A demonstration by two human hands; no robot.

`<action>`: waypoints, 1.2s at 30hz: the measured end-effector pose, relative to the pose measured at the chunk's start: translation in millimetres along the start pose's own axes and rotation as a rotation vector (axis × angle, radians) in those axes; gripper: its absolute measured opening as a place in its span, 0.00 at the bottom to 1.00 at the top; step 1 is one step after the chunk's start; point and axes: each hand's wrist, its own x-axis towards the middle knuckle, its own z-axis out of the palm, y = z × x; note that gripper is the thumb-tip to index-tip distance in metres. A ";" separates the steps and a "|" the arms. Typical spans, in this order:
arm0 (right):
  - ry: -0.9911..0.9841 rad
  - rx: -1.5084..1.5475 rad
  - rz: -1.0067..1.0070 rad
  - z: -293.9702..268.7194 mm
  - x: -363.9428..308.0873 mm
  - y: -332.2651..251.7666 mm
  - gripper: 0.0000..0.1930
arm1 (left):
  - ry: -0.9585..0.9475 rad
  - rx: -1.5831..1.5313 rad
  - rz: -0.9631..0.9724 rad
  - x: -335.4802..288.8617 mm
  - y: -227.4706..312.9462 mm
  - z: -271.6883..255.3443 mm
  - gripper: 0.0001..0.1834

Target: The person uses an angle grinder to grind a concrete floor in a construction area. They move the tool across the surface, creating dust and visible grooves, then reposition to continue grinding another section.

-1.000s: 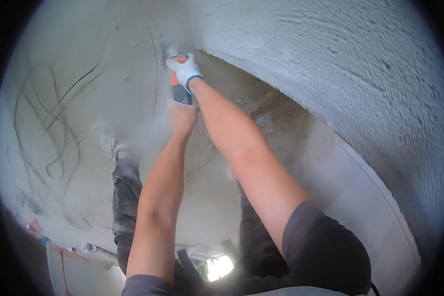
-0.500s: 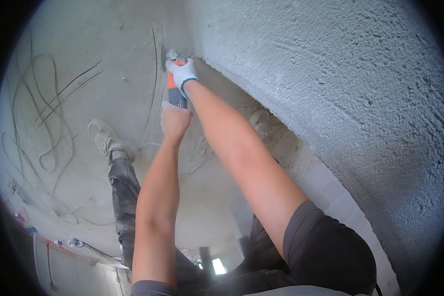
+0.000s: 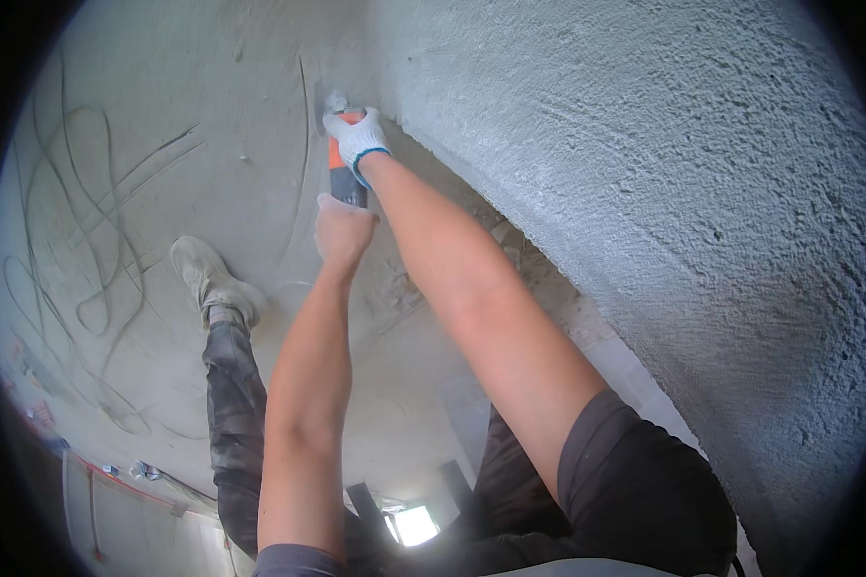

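Observation:
An angle grinder [image 3: 348, 154] with an orange front and a dark grey rear body is held out low, near the foot of the rough wall. My right hand [image 3: 359, 135], in a white knitted glove with a blue cuff edge, is closed round its orange front part. Behind it, my left hand [image 3: 344, 226] wraps the dark rear end; its fingers look pale, and I cannot tell whether that is glove or dust. A thin disc [image 3: 319, 108] shows edge-on left of the tool's head, in hazy dust. Where the disc meets the surface is unclear.
A rough grey plastered wall [image 3: 645, 173] rises on the right. Long loose cable [image 3: 106, 231] lies looped over the dusty floor [image 3: 212, 183] at left. My left shoe [image 3: 212, 274] stands beside my left arm. Rubble [image 3: 539, 264] lies along the wall's base.
Both hands keep their hold on the grinder, which has hardly moved. The view has shifted slightly; my right shoe is now mostly hidden behind my right arm, and the dust haze looks thicker.

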 end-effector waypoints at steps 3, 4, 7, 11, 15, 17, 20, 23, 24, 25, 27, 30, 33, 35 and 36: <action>0.031 -0.037 -0.008 6.2 2.3 -0.7 0.50 | 0.016 -0.002 0.011 7.2 -4.4 6.0 0.32; 0.042 -0.054 -0.001 6.7 0.9 -1.2 0.49 | 0.024 -0.002 0.002 8.1 -3.7 7.0 0.32; 0.067 -0.102 0.014 8.9 0.4 -8.2 0.43 | 0.028 -0.002 -0.011 11.1 1.4 6.4 0.30; 0.014 -0.055 -0.020 5.6 5.2 -14.7 0.35 | 0.017 -0.008 0.022 17.6 5.7 5.5 0.30; 0.034 -0.017 -0.046 5.2 18.0 -15.1 0.32 | 0.010 -0.033 0.044 23.5 11.0 7.4 0.31; 0.006 0.008 -0.052 10.9 10.7 -19.5 0.32 | 0.035 -0.039 0.031 27.8 6.1 6.7 0.32; 0.007 0.036 -0.069 10.2 14.3 -18.6 0.35 | 0.061 -0.033 0.055 35.8 4.3 12.3 0.34; 0.084 -0.056 -0.067 11.7 17.6 -21.0 0.39 | 0.083 -0.063 0.081 39.3 2.6 17.7 0.37; 0.062 -0.050 -0.062 8.7 16.5 -24.0 0.41 | 0.091 -0.080 0.087 39.9 2.5 18.3 0.37; 0.035 -0.060 -0.042 0.7 9.8 -30.5 0.43 | 0.093 -0.089 0.074 30.8 9.7 15.5 0.38; 0.053 -0.161 -0.011 -6.4 -0.3 -50.4 0.46 | 0.096 -0.105 0.046 16.1 26.1 8.2 0.38; 0.076 -0.135 -0.022 -12.2 7.5 -57.2 0.48 | 0.056 -0.105 0.069 14.7 40.9 -0.8 0.37; 0.062 -0.082 -0.059 -4.9 18.8 -61.7 0.48 | 0.065 -0.132 0.070 27.9 40.7 -2.0 0.35; 0.069 -0.104 -0.053 1.4 19.8 -64.2 0.48 | 0.062 -0.129 0.065 34.1 36.7 -1.7 0.35; 0.061 -0.080 -0.051 3.2 18.0 -62.6 0.47 | 0.061 -0.127 0.063 36.4 34.5 -1.5 0.35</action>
